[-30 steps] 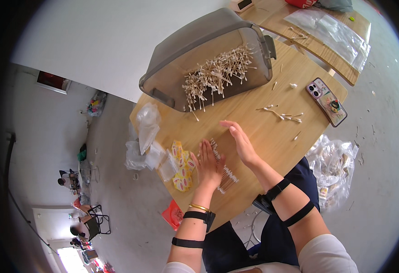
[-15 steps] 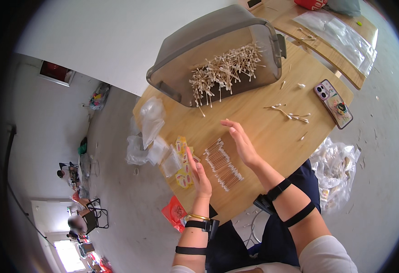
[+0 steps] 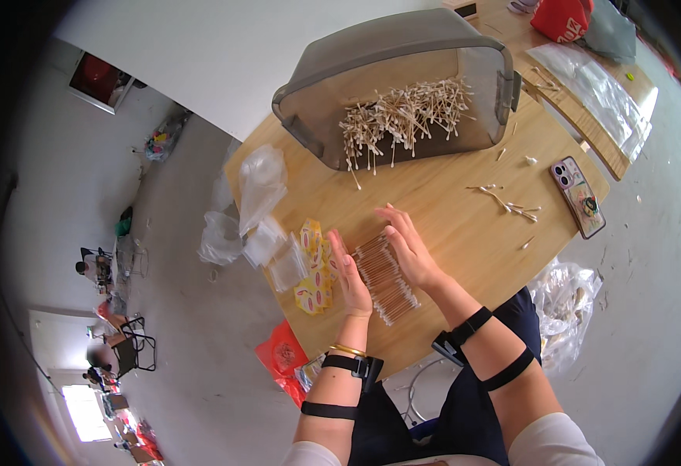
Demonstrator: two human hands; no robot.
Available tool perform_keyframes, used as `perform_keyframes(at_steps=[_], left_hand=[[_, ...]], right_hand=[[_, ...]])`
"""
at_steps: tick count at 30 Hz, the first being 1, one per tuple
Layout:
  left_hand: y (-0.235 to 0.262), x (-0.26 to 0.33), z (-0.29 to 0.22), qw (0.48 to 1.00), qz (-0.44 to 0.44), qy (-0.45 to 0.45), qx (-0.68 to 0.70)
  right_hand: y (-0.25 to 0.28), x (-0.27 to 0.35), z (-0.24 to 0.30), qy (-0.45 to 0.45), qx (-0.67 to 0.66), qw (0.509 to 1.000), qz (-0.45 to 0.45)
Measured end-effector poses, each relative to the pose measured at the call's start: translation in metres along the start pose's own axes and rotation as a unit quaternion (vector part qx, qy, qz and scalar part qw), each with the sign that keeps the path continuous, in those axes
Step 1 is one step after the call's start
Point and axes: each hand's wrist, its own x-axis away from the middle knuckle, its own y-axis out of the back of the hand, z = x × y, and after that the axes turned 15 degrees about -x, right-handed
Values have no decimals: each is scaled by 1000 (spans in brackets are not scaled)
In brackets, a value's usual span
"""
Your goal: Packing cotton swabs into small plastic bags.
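Observation:
Side by side on the wooden table [image 3: 449, 291] lies a row of cotton swabs [image 3: 384, 281], their white tips roughly lined up. My left hand [image 3: 350, 278] stands edge-on at the row's left end, fingers stretched out and palm facing the swabs. Opposite it, my right hand [image 3: 412, 250] is held along the right side with its fingers straight, close against the swabs. Neither hand grips anything. Loose swabs [image 3: 406, 116] are heaped inside a grey plastic bin [image 3: 387, 56], tipped on its side at the far part of the table.
Yellow printed packets [image 3: 315, 268] and clear plastic bags [image 3: 262, 182] lie left of my left hand. A phone [image 3: 579, 198] rests at the table's right edge, near several stray swabs [image 3: 511, 206]. Below are a clear bag [image 3: 566, 311] and a red bag [image 3: 282, 353].
Both hands have come in closer to the row of swabs, the left hand moving right toward it. The whole view has shifted slightly.

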Motion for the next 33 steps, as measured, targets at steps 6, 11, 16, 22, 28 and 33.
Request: perform_keyframes(at_steps=[6,11,16,22,28,33], left_hand=[[-10,-4,-2,999,20,4,33],[17,-3,-6,998,-4,6,-57],[19,5,-34,964,59,-66,-250],[-5,20,-29,798,197,-99,-560],[-14,5,-28,789,167,-86,-584],[-13,0,-26,766,180,-78,-612]], right_hand=[[-22,-7,-11,-2,26,998,63],[7,-7,-3,33,16,999,-11],[28,-2,7,-6,-6,998,-61],[40,-6,1,-48,-142,984,-98],[41,-14,-3,-39,-164,981,-92],[33,-12,0,-50,-169,976,-125]])
